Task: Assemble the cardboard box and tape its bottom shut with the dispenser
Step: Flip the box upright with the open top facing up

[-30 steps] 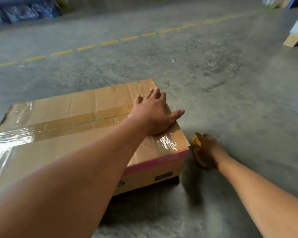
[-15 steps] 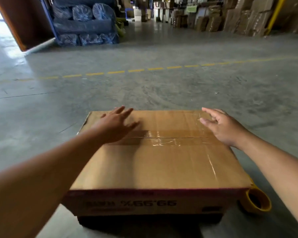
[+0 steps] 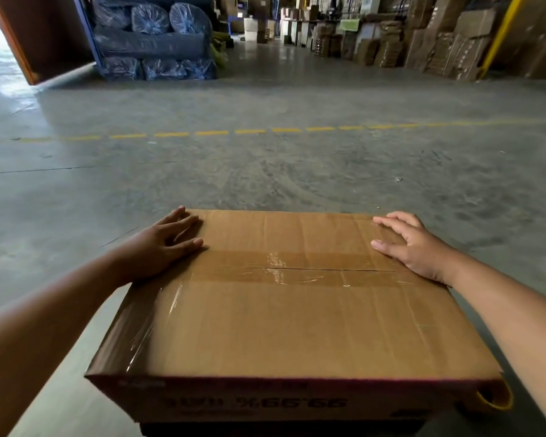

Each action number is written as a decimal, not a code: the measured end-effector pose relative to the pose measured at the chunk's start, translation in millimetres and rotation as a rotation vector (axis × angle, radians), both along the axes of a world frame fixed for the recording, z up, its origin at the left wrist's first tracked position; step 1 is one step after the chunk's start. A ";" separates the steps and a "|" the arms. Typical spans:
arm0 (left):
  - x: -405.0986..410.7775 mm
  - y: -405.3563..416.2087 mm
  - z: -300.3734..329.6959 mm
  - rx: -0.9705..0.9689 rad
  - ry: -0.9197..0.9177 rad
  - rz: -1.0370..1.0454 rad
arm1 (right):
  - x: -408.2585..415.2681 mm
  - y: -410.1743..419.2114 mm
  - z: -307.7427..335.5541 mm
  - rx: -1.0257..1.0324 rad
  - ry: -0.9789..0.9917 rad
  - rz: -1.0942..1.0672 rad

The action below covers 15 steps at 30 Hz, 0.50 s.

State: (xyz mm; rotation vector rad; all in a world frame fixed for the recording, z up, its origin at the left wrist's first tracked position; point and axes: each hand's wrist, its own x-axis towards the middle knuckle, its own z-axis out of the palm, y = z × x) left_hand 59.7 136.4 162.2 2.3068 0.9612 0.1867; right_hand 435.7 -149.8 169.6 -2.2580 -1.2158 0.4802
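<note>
Taped cardboard box [image 3: 297, 310], bottom up, low centre of frame on concrete floor [image 3: 265, 171]. Left hand [image 3: 158, 247] and right hand [image 3: 413, 247] flat, ungripping, on far corners. Yellow dispenser [image 3: 494, 400] lower right. Advisable: firm pressing along tape seam [image 3: 281, 269].

— Where are we working?
— In a warehouse: bare concrete floor [image 3: 265, 99] with a dashed yellow line [image 3: 212, 133] beyond our hands, flattened cardboard stacks [image 3: 448, 42] far ahead of our right hand [image 3: 413, 244], plastic-wrapped rolls [image 3: 158, 39] far ahead of our left hand [image 3: 161, 247].
</note>
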 end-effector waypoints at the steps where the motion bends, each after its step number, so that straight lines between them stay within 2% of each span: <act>1: 0.8 -0.5 0.1 -0.018 -0.004 -0.008 | -0.4 -1.9 -0.9 -0.004 0.010 -0.005; 8: -1.7 -19.2 8.1 0.025 0.050 -0.055 | -24.4 -31.6 -3.8 -0.017 -0.013 -0.046; 15: -30.9 -29.7 13.9 0.069 -0.054 -0.086 | -60.5 -61.6 -0.3 0.064 -0.033 -0.050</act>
